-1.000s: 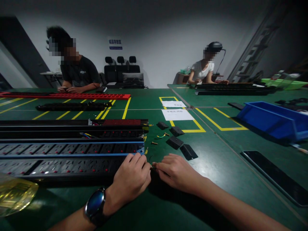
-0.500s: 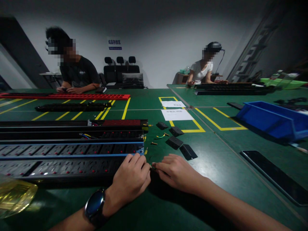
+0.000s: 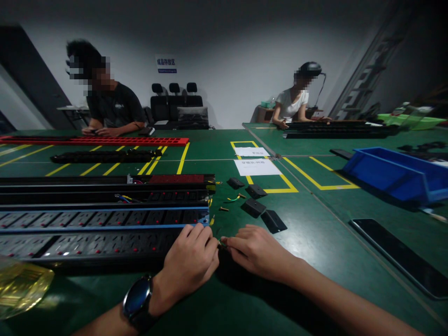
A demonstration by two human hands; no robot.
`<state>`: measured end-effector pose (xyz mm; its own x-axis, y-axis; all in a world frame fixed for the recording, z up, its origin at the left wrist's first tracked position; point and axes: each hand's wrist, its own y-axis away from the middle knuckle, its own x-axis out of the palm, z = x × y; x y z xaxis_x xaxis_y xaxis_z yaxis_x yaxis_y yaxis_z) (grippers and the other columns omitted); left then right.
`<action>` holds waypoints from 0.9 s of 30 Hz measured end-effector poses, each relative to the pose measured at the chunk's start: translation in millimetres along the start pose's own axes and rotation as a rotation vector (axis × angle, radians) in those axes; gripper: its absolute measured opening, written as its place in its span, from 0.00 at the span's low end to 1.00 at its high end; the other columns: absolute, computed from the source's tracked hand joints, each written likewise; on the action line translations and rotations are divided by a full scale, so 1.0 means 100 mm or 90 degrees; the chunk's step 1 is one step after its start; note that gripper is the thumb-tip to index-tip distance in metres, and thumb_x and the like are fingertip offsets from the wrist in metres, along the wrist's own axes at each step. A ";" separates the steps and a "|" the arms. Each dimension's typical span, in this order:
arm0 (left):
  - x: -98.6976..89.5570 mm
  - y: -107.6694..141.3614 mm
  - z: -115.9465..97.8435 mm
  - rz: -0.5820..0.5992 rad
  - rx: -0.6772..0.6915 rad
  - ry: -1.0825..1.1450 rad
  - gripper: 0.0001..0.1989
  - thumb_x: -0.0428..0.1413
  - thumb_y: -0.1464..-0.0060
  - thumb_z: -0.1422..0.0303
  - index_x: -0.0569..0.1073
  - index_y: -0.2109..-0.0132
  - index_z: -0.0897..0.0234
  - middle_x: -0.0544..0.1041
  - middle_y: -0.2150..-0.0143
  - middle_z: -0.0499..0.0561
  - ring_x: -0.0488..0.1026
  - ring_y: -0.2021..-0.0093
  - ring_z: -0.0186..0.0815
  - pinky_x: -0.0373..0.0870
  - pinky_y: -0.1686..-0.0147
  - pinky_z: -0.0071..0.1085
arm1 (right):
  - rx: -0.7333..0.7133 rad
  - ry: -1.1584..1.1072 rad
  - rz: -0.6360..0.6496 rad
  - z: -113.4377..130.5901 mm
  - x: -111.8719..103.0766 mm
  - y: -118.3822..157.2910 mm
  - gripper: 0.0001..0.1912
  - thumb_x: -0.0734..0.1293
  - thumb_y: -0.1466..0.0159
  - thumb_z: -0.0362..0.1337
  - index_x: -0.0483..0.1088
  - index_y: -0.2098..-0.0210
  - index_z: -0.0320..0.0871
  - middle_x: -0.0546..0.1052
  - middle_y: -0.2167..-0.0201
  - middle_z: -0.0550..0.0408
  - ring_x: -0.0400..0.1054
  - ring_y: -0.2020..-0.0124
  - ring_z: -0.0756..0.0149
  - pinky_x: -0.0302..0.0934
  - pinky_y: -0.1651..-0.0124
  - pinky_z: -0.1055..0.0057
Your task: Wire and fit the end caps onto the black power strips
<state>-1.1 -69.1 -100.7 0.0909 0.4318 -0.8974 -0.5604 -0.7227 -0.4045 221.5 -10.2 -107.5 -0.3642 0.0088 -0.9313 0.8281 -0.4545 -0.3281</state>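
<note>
My left hand [image 3: 193,254] is closed at the right end of the nearest black power strip [image 3: 115,243]; its fingertips are turned away from view. Close to it, my right hand [image 3: 257,249] pinches with thumb and forefinger. A tiny piece with a brassy and greenish glint [image 3: 221,244] shows between the two hands, too small to name. Behind the near strip lies a blue-edged power strip [image 3: 105,218]. Just beyond my hands are several black end caps [image 3: 253,207], a brass screw [image 3: 224,209] and a short yellow-green wire [image 3: 232,199].
Two black housings [image 3: 70,183] with wires lie farther back. A phone [image 3: 399,256] and a blue bin [image 3: 395,175] are on the right. Yellow plastic [image 3: 24,287] sits at left. White paper labels [image 3: 257,167] lie mid-table. Two people [image 3: 114,107] work across the table.
My hands stay almost where they were, with barely any finger movement. Across the table, the person on the right has shifted their hands over the black strips.
</note>
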 end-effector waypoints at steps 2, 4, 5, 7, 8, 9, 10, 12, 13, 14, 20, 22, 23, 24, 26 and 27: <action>0.00 0.00 0.00 -0.002 0.000 0.000 0.04 0.56 0.37 0.70 0.73 0.63 0.62 0.74 0.63 0.53 0.67 0.60 0.44 0.60 0.60 0.41 | 0.000 0.002 0.001 0.00 0.00 0.00 0.06 0.65 0.29 0.30 0.75 0.59 0.42 0.77 0.73 0.56 0.67 0.74 0.68 0.50 0.65 0.66; -0.01 -0.01 0.00 -0.002 0.001 0.001 0.03 0.56 0.37 0.70 0.73 0.62 0.62 0.74 0.63 0.53 0.67 0.60 0.45 0.60 0.60 0.41 | 0.000 0.003 0.002 0.00 0.00 0.01 0.06 0.65 0.29 0.30 0.75 0.59 0.42 0.77 0.73 0.56 0.66 0.74 0.68 0.50 0.65 0.66; -0.01 -0.01 0.00 -0.002 0.002 0.001 0.04 0.56 0.37 0.70 0.73 0.62 0.62 0.74 0.63 0.53 0.67 0.60 0.45 0.61 0.60 0.41 | 0.000 0.003 0.003 0.01 0.01 0.01 0.06 0.65 0.29 0.30 0.75 0.59 0.42 0.77 0.73 0.56 0.66 0.74 0.67 0.50 0.65 0.66; -0.02 -0.01 0.00 -0.003 0.003 0.000 0.04 0.56 0.37 0.70 0.73 0.63 0.61 0.74 0.63 0.53 0.68 0.60 0.45 0.61 0.60 0.42 | 0.001 0.002 0.005 0.01 0.01 0.01 0.06 0.65 0.29 0.29 0.75 0.59 0.42 0.77 0.73 0.56 0.67 0.74 0.67 0.50 0.65 0.66; -0.02 -0.01 0.00 -0.003 0.003 0.000 0.04 0.56 0.37 0.70 0.73 0.63 0.61 0.74 0.63 0.53 0.68 0.60 0.45 0.61 0.60 0.42 | 0.002 0.001 0.005 0.01 0.01 0.01 0.06 0.65 0.30 0.29 0.75 0.58 0.42 0.77 0.73 0.56 0.67 0.74 0.67 0.50 0.65 0.66; -0.02 -0.01 0.00 -0.004 0.003 0.000 0.04 0.56 0.37 0.70 0.73 0.63 0.61 0.74 0.63 0.53 0.68 0.60 0.45 0.61 0.60 0.42 | 0.002 0.000 0.005 0.01 0.01 0.01 0.07 0.65 0.30 0.29 0.75 0.58 0.42 0.77 0.73 0.56 0.67 0.74 0.67 0.50 0.65 0.65; -0.02 -0.01 0.00 -0.003 0.003 0.000 0.04 0.56 0.37 0.70 0.73 0.62 0.62 0.74 0.63 0.53 0.68 0.60 0.45 0.61 0.60 0.42 | 0.002 0.000 0.005 0.01 0.01 0.00 0.07 0.65 0.30 0.29 0.75 0.58 0.42 0.77 0.73 0.56 0.67 0.74 0.67 0.50 0.65 0.65; -0.01 -0.01 0.00 0.002 0.002 0.001 0.03 0.56 0.38 0.70 0.74 0.62 0.62 0.74 0.63 0.53 0.68 0.60 0.45 0.61 0.61 0.42 | 0.002 0.003 0.003 0.01 0.01 0.00 0.07 0.65 0.29 0.29 0.75 0.58 0.42 0.77 0.73 0.56 0.66 0.74 0.67 0.50 0.65 0.65; -0.01 -0.01 0.00 0.005 0.002 0.001 0.03 0.57 0.38 0.70 0.74 0.62 0.62 0.74 0.62 0.53 0.68 0.60 0.45 0.61 0.61 0.42 | 0.001 0.006 0.002 0.01 0.02 0.00 0.07 0.65 0.29 0.29 0.75 0.59 0.42 0.77 0.73 0.56 0.66 0.74 0.67 0.50 0.65 0.65; -0.01 -0.01 0.00 0.007 0.001 0.001 0.03 0.57 0.38 0.70 0.74 0.62 0.62 0.74 0.62 0.53 0.68 0.60 0.45 0.61 0.61 0.42 | 0.001 0.007 0.001 0.01 0.02 0.00 0.07 0.65 0.29 0.29 0.75 0.59 0.42 0.77 0.73 0.56 0.66 0.74 0.67 0.50 0.65 0.65; -0.01 -0.01 0.00 -0.001 0.000 -0.004 0.04 0.57 0.38 0.70 0.74 0.63 0.62 0.74 0.63 0.53 0.68 0.61 0.45 0.61 0.62 0.42 | 0.000 0.003 -0.001 0.01 0.01 0.00 0.07 0.64 0.29 0.30 0.76 0.58 0.42 0.77 0.73 0.57 0.66 0.74 0.67 0.51 0.65 0.66; -0.01 -0.01 0.00 -0.003 0.001 -0.005 0.04 0.56 0.38 0.70 0.74 0.63 0.62 0.74 0.63 0.53 0.68 0.61 0.45 0.61 0.62 0.42 | 0.000 0.002 -0.001 0.01 0.01 0.00 0.07 0.64 0.29 0.30 0.76 0.57 0.42 0.77 0.73 0.57 0.65 0.74 0.67 0.51 0.65 0.66; 0.00 -0.01 0.00 -0.004 0.001 -0.005 0.04 0.56 0.38 0.70 0.74 0.63 0.61 0.74 0.63 0.53 0.68 0.61 0.45 0.61 0.62 0.42 | 0.001 0.002 -0.001 0.01 0.01 0.00 0.08 0.64 0.29 0.29 0.76 0.57 0.42 0.77 0.73 0.57 0.65 0.74 0.67 0.51 0.65 0.66; 0.00 -0.01 0.00 -0.003 0.001 -0.003 0.04 0.56 0.38 0.70 0.74 0.63 0.61 0.74 0.63 0.53 0.68 0.61 0.45 0.61 0.62 0.42 | 0.001 0.002 -0.002 0.01 0.01 0.00 0.08 0.65 0.29 0.29 0.76 0.57 0.42 0.77 0.73 0.57 0.65 0.74 0.67 0.51 0.65 0.66; 0.01 -0.01 0.00 -0.004 0.001 -0.002 0.04 0.56 0.38 0.70 0.74 0.63 0.61 0.74 0.63 0.52 0.68 0.61 0.45 0.61 0.61 0.42 | 0.001 0.002 -0.002 0.00 0.01 0.00 0.07 0.65 0.29 0.29 0.76 0.57 0.42 0.76 0.73 0.57 0.65 0.74 0.67 0.51 0.65 0.66; 0.01 -0.01 0.01 -0.005 0.001 -0.002 0.04 0.56 0.38 0.70 0.74 0.63 0.61 0.74 0.63 0.53 0.68 0.61 0.45 0.61 0.61 0.42 | 0.000 0.001 -0.003 0.00 0.01 0.00 0.07 0.65 0.29 0.29 0.76 0.58 0.42 0.76 0.73 0.57 0.65 0.74 0.67 0.51 0.65 0.66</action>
<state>-0.9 -67.9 -100.9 0.0927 0.4391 -0.8936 -0.5609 -0.7185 -0.4113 221.0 -10.8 -108.9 -0.3666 0.0124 -0.9303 0.8264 -0.4549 -0.3318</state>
